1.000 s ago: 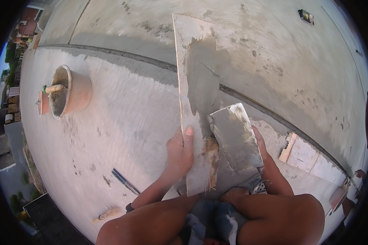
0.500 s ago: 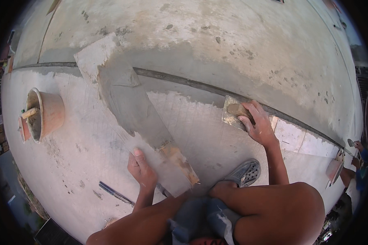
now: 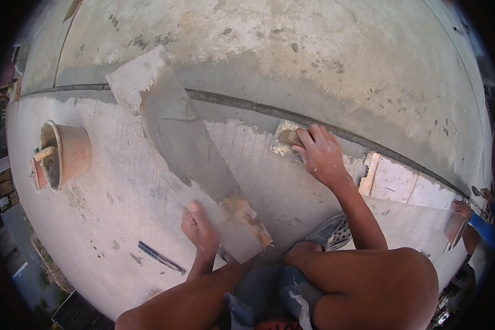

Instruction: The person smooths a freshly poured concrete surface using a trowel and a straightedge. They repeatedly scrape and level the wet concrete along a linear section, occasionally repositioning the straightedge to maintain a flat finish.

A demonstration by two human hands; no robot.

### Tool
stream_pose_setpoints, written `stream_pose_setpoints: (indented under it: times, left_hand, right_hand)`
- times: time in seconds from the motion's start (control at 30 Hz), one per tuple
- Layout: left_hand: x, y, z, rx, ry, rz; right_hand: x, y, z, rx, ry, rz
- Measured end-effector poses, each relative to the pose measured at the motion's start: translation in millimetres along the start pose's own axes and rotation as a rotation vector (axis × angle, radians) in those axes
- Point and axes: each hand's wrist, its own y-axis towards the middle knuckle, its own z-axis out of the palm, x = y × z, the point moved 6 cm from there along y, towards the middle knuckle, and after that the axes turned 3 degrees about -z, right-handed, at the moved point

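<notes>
My left hand (image 3: 199,228) is closed on the near left edge of a long flat board (image 3: 129,91), thumb on top. Wet grey mortar (image 3: 173,137) is spread along the board's middle, and its near right corner is worn brown. In my right hand (image 3: 323,155) is the handle of a small rectangular plastering trowel (image 3: 283,140). Its mortar-smeared plate lies against the pale surface, just on the near side of a dark groove (image 3: 242,103). A band of damp grey mortar follows that groove on both sides.
At the left, a mortar-stained bucket (image 3: 74,154) lies tipped beside a wooden-handled tool (image 3: 44,153). Dark blue pliers-like handles (image 3: 160,257) rest near my left forearm. A pale panel piece (image 3: 393,184) lies along the groove at right. Another person's hand (image 3: 462,209) shows at the far right.
My right hand has slid the trowel leftward along the groove. The board in my left hand has shifted slightly to the right in view. The other person's arm has moved.
</notes>
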Motion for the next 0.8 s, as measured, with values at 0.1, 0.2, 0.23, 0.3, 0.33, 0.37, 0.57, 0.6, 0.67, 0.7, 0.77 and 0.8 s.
stream_pose_setpoints:
  times: [0.1, 0.2, 0.23, 0.3, 0.33, 0.37, 0.57, 0.6, 0.67, 0.7, 0.77, 0.8]
  left_hand:
    - [-0.2, 0.5, -0.9, 0.008, 0.019, 0.015]
    - [-2.8, 1.3, -1.6, 0.000, 0.036, 0.004]
    - [-3.2, 1.5, -1.6, -0.003, 0.042, -0.001]
    - [-2.4, 1.4, -1.7, 0.007, 0.041, -0.007]
    - [-2.4, 1.2, -1.6, 0.012, 0.041, -0.010]
    - [-3.5, 0.6, -1.8, 0.002, 0.052, -0.014]
    - [-3.0, 1.0, 2.9, 0.009, 0.060, -0.006]
    - [-4.2, 0.9, 2.4, 0.008, 0.068, 0.007]
    - [-2.1, 0.4, 0.3, 0.014, 0.090, -0.005]
    - [1.7, -0.3, -2.3, 0.021, 0.104, -0.032]
    - [0.4, -0.6, -2.5, 0.004, 0.103, -0.036]
    - [-6.3, 0.2, 1.8, -0.019, 0.088, -0.013]
  right_hand:
    - [3.7, -7.8, 1.5, 0.089, 0.082, -0.011]
    - [8.2, -11.4, -6.1, 0.082, 0.126, -0.009]
    - [8.1, -11.7, -8.3, 0.059, 0.127, -0.005]
    - [-1.5, -4.5, -10.0, 0.018, 0.064, 0.012]
    - [-5.0, -2.5, -10.4, -0.002, 0.033, 0.021]
    - [-4.6, -3.4, -8.0, 0.007, 0.037, 0.010]
    - [10.0, -9.7, -3.4, 0.095, 0.100, -0.033]
    - [10.5, -6.8, -4.5, 0.060, 0.098, -0.022]
    - [7.3, -0.1, -2.9, 0.018, 0.069, -0.003]
    - [3.1, 4.4, 1.1, 0.011, 0.040, 0.006]
    - [4.0, 5.0, 5.5, 0.033, 0.023, -0.007]
    - [8.6, 2.0, 7.6, 0.060, 0.033, -0.029]
